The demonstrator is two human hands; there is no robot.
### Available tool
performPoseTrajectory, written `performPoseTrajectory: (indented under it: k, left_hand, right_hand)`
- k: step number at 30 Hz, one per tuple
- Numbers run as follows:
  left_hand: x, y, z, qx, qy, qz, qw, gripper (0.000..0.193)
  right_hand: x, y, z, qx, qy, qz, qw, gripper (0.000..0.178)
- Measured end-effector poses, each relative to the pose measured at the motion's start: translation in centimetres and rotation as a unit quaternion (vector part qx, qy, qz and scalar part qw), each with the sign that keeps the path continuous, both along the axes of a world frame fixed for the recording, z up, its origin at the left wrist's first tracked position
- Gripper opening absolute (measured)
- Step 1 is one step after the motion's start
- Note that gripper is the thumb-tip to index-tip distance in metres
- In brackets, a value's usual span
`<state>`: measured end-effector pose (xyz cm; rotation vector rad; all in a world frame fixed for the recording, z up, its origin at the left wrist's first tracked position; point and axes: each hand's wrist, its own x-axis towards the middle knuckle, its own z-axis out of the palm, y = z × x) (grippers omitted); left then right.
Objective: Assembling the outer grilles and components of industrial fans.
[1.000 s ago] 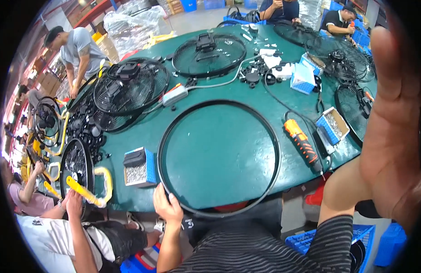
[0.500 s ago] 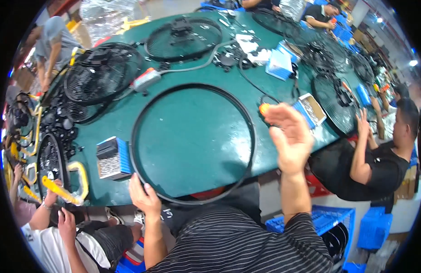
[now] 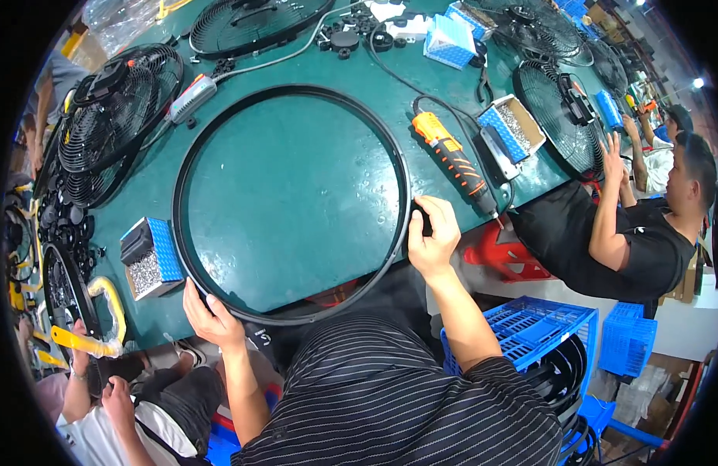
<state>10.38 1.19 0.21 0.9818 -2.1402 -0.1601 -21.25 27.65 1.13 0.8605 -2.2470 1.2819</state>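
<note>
A large black hoop (image 3: 399, 159), like the outer rim of a fan guard, lies on the green table (image 3: 289, 194), its near edge jutting past the table's front. At its lower left, my left hand (image 3: 215, 320) is open, fingers stretched and thumb apart, the tips touching or close to the rim. My right hand (image 3: 435, 241) has its fingers and thumb curled in at the hoop's right side, closed on the rim. To the right of the hoop rests an orange and black power screwdriver (image 3: 452, 155) with a cord, its bit pointing toward the table's front edge.
Boxes of small metal screws (image 3: 147, 272) (image 3: 518, 124) stand either side of the hoop. A grey power strip (image 3: 192, 99) and fan guards (image 3: 114, 116) lie beyond. Blue crates (image 3: 530, 330) are at lower right. Co-workers sit at left and at right (image 3: 646, 225).
My right hand has come down from above the table onto the hoop's right rim, uncovering the screwdriver. The view has shifted, so the table things appear higher and further left.
</note>
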Motion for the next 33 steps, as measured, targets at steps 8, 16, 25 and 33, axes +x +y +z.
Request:
performPoseTrajectory:
  k: [8,16,25,33]
  left_hand:
    - [-0.16,-0.09,0.06,-0.007,0.007,-0.004,1.000,0.047]
    - [-0.06,-0.10,0.05,0.006,0.011,0.001,1.000,0.048]
    - [-0.26,0.00,0.51,0.016,0.017,0.005,1.000,0.048]
    - [-0.23,-0.16,0.77,0.014,0.023,0.009,1.000,0.048]
  right_hand:
    - [-0.43,0.31,-0.23,0.006,0.050,0.026,0.998,0.028]
    - [-0.52,0.33,-0.38,0.019,0.066,0.052,0.996,0.029]
    - [-0.41,0.28,-0.30,0.044,0.085,0.058,0.994,0.038]
    - [-0.19,0.25,-0.51,0.057,0.077,0.059,0.994,0.032]
